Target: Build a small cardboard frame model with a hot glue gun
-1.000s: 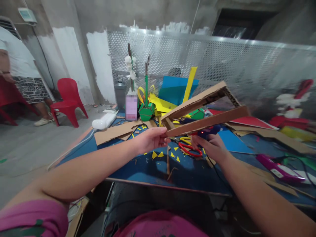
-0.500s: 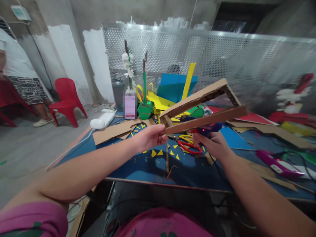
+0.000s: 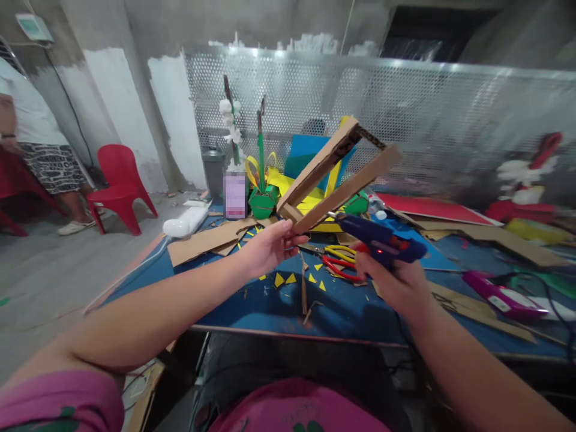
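My left hand (image 3: 275, 247) pinches the near end of a long, narrow cardboard frame (image 3: 344, 191), made of two long strips joined by short end pieces. The frame tilts up and to the right above the table. My right hand (image 3: 396, 281) is wrapped around a dark blue hot glue gun (image 3: 378, 240) with a small red light lit. The gun's metal nozzle points left, close to the frame's lower strip; whether they touch I cannot tell. Below the hands lie scissors with red and yellow handles (image 3: 341, 269) and small yellow scraps (image 3: 290, 278).
On the blue table (image 3: 252, 309) lie cardboard pieces (image 3: 209, 240), a white device (image 3: 186, 221) and a purple tool (image 3: 504, 295). Green pots (image 3: 263, 201) with stems stand behind. A perforated metal panel (image 3: 405, 102) rises at the back. Red chairs (image 3: 119, 186) and a person (image 3: 42, 129) are at left.
The cardboard frame has swung up more steeply and its far end has shifted left. The glue gun, hidden behind the frame before, now shows in full in front of it.
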Action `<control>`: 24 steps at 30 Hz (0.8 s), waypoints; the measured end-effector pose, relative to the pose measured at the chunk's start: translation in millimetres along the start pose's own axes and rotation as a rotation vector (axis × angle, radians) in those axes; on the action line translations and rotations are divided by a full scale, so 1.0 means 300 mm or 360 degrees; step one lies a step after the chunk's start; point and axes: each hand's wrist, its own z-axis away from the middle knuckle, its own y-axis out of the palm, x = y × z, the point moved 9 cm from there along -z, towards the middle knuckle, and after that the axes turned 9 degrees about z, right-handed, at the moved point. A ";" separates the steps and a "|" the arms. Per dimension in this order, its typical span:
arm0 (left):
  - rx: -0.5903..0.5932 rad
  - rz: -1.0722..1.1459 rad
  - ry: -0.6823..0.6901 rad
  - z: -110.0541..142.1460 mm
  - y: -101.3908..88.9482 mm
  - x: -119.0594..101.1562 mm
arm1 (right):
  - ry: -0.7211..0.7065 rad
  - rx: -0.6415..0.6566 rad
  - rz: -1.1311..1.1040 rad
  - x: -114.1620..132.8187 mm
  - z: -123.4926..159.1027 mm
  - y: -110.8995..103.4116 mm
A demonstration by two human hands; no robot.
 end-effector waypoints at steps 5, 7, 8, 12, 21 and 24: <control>0.0050 -0.0089 0.0043 0.012 0.028 0.004 | 0.0096 0.0104 -0.0343 0.078 -0.023 0.114; 0.0038 -0.0132 0.0066 0.017 0.032 0.000 | 0.0117 0.0110 -0.0435 0.091 -0.040 0.130; 0.0036 -0.0154 0.0080 0.020 0.034 -0.002 | 0.0130 0.0112 -0.0461 0.094 -0.047 0.134; 0.0038 -0.0248 0.0147 0.020 0.035 -0.014 | 0.0260 0.0200 -0.0641 0.089 -0.058 0.154; 0.0010 -0.0355 0.0248 0.012 0.021 -0.030 | 0.0361 0.0246 -0.0814 0.093 -0.061 0.192; 0.0026 -0.0364 0.0270 0.015 0.025 -0.035 | 0.0305 0.0245 -0.0796 0.095 -0.064 0.195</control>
